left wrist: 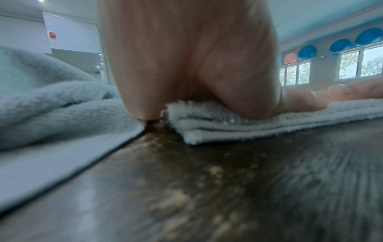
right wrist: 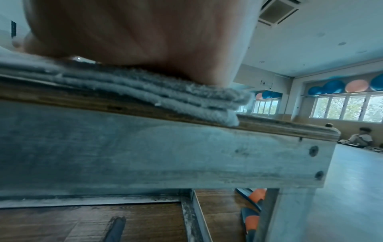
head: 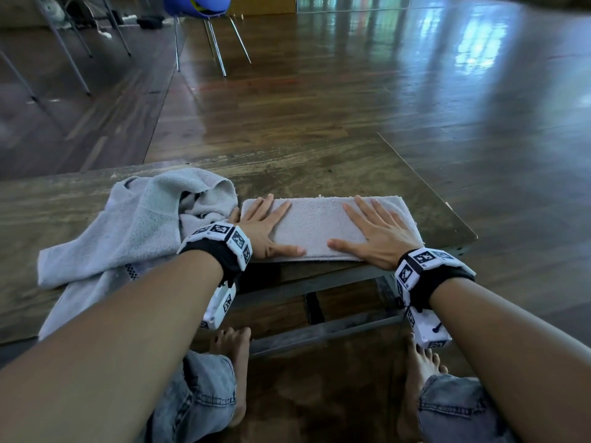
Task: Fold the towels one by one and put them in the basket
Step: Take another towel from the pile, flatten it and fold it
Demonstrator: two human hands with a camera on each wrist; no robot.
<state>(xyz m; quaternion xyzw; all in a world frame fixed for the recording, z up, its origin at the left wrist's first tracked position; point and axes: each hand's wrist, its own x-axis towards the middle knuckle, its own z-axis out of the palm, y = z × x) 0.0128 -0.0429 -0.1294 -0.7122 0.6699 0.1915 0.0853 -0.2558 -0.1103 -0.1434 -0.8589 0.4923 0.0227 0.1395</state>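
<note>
A grey towel, folded into a long strip of several layers, lies along the near edge of a low wooden table. My left hand lies flat on its left end, fingers straight. My right hand presses flat on its right end, fingers spread. A second, pale grey towel sits crumpled just left of my left hand and hangs over the table's front edge. No basket is in view.
The table's right edge is close to the folded towel. Its metal frame and my bare feet are below. A blue chair stands far back on the wooden floor.
</note>
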